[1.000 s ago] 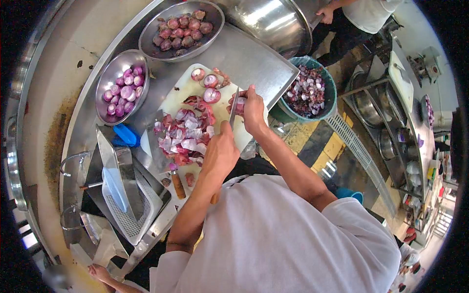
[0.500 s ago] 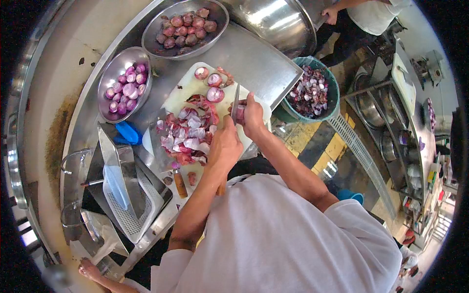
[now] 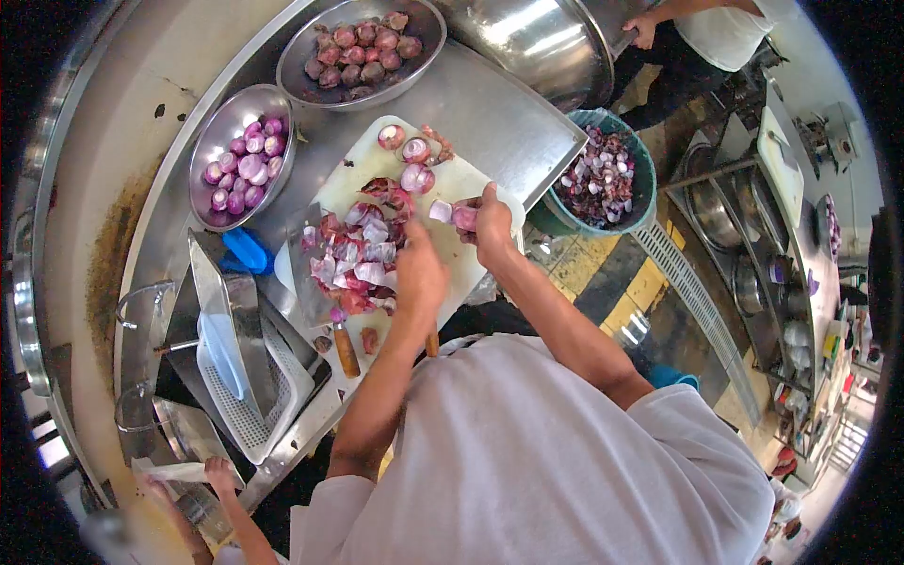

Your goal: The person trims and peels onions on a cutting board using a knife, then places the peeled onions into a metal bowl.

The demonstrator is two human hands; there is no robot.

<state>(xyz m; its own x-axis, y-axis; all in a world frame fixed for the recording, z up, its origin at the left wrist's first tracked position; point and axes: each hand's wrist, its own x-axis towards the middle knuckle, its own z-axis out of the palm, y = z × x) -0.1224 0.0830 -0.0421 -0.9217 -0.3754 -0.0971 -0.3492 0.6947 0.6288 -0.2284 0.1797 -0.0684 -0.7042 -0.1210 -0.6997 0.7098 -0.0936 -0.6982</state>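
1. At the lower left of the frame, two hands of another person [image 3: 221, 476] now show with a pale sheet [image 3: 184, 473]; half a second earlier only one hand was visible there.
2. At the upper left, the bowl of smooth purple onions [image 3: 224, 124] looks the same as before; beside it, toward the top, the bowl of unpeeled onions [image 3: 296, 68] also does not change.
3. Left of centre, the pile of skins [image 3: 353, 259] lies on the cutting board [image 3: 457, 264].
4. The left hand [image 3: 421, 273] is lower and farther left than before, just beside this pile. Its fingers are mostly curled, with one extended. The blade, which stood between the hands earlier, is not clearly visible now, so I cannot tell whether this hand holds it.
5. Near the centre, the right hand [image 3: 492, 231] grips an onion [image 3: 463, 217] over the board. A pale piece [image 3: 441, 211] now shows at its left end. I judge that the blade work on this onion is interrupted, and that a layer is probably partly loosened.
6. At the upper right, the bucket of peelings [image 3: 552, 220] stays in place.
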